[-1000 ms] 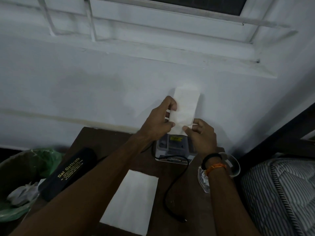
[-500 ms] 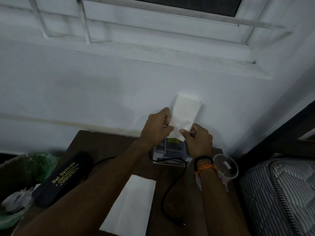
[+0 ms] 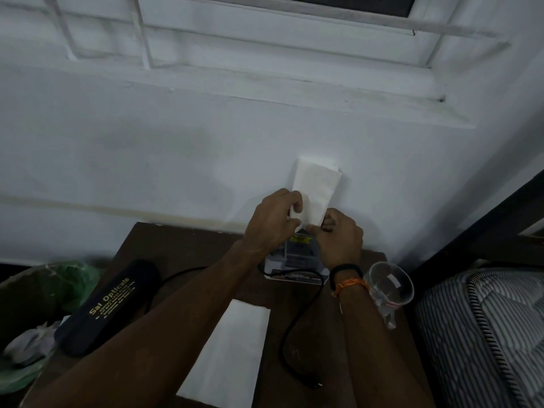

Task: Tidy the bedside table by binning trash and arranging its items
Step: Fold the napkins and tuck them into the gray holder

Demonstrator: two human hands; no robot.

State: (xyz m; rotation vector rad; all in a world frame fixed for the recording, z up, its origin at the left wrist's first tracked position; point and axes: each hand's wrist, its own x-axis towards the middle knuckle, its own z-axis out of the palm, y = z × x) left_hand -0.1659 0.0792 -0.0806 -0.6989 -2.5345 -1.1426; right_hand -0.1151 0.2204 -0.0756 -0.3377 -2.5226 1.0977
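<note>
A folded white paper point(image 3: 316, 189) stands upright against the wall at the back of the dark wooden bedside table point(image 3: 176, 245). My left hand point(image 3: 272, 222) grips its lower left edge. My right hand point(image 3: 338, 235) pinches its lower right corner. Both hands are just above a small grey and white box point(image 3: 294, 257) that sits at the table's back edge. A second white folded paper point(image 3: 229, 354) lies flat near the table's front.
A black spectacle case point(image 3: 109, 304) lies on the table's left side. A black cable point(image 3: 290, 343) runs from the box toward the front. A clear glass point(image 3: 390, 285) stands at the right edge. A green-lined bin point(image 3: 32, 319) with crumpled trash is left; a striped mattress point(image 3: 485, 334) is right.
Both hands and the upright paper have sunk slightly toward the box. The paper now leans a little to the right.
</note>
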